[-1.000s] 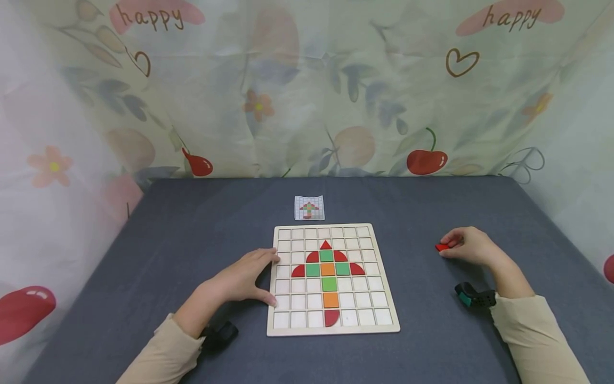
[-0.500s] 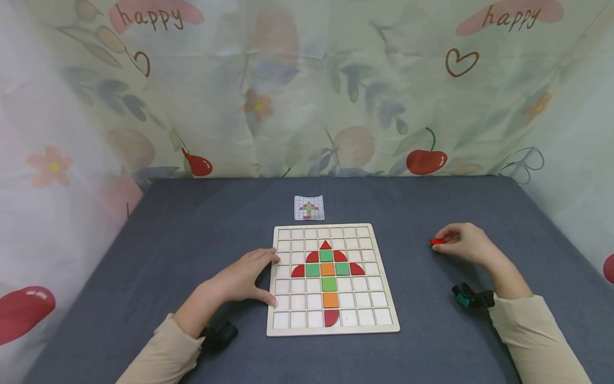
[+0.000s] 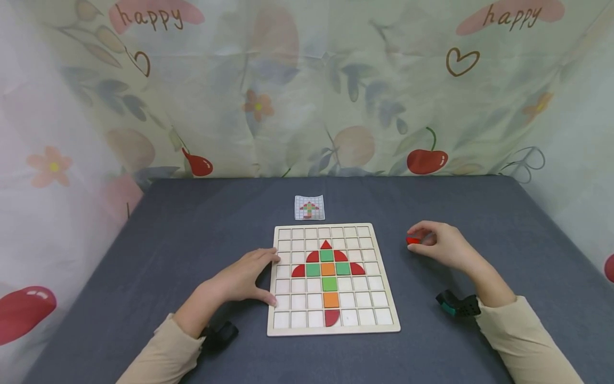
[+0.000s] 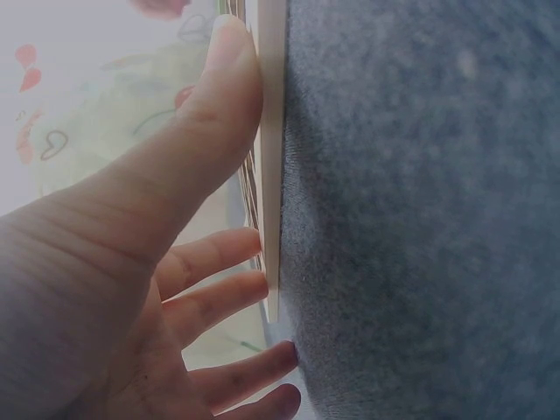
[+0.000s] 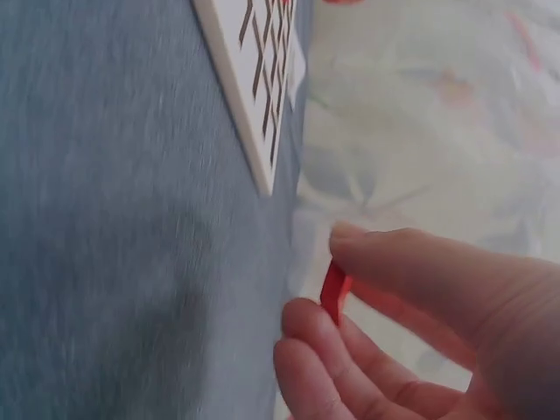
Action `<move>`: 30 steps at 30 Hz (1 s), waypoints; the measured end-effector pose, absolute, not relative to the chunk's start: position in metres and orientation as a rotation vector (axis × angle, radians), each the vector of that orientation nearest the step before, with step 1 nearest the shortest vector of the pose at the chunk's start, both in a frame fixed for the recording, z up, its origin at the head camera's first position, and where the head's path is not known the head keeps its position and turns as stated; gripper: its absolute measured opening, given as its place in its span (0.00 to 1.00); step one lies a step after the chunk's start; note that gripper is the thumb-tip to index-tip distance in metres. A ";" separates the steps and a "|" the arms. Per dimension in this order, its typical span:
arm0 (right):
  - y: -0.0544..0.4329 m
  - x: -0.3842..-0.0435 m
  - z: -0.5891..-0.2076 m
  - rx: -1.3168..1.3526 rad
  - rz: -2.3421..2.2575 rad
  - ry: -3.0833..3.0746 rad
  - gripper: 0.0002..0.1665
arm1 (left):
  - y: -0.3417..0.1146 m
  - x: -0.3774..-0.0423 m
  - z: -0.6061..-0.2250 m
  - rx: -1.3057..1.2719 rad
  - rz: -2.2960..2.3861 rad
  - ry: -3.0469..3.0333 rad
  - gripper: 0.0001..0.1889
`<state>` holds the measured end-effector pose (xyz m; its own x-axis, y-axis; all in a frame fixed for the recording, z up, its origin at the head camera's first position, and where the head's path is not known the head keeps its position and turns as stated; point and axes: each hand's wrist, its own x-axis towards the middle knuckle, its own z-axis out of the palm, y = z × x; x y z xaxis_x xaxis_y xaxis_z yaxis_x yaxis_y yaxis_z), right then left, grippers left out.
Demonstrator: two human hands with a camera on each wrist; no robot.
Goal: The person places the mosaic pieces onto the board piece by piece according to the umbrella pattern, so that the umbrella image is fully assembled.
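Observation:
A wooden grid board (image 3: 355, 285) lies mid-table, with red, green and orange tiles forming an arrow-like figure on it. Its bottom filled cell holds a single red quarter-round tile (image 3: 331, 318). My left hand (image 3: 244, 276) rests along the board's left edge, thumb and fingertips touching the frame, fingers spread. In the left wrist view the thumb lies over the board's rim (image 4: 273, 157). Right of the board, my right hand (image 3: 443, 244) pinches a small red tile (image 5: 335, 289) between thumb and fingers, held above the table. The fingers hide part of the tile's outline.
Behind the board lies a small printed card (image 3: 309, 208) showing a similar figure on a grid. Dark grey cloth (image 3: 201, 224) covers the table. A patterned curtain (image 3: 307, 106) hangs along the table's back edge.
My right hand has moved left toward the board, carrying the red tile. The left hand and the board have stayed where they were.

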<state>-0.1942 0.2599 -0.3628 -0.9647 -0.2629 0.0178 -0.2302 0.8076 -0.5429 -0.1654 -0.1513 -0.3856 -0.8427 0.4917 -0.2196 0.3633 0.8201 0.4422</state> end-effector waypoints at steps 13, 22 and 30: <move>0.225 -0.176 -0.360 -0.628 -0.898 2.926 0.16 | -0.153 -0.166 -0.386 0.667 0.563 2.670 0.47; 0.206 -0.165 -0.355 -0.711 -0.953 2.861 0.21 | -0.152 -0.166 -0.386 0.675 0.565 2.672 0.46; 0.190 -0.158 -0.354 -0.778 -0.967 2.803 0.23 | -0.152 -0.165 -0.385 0.654 0.552 2.673 0.47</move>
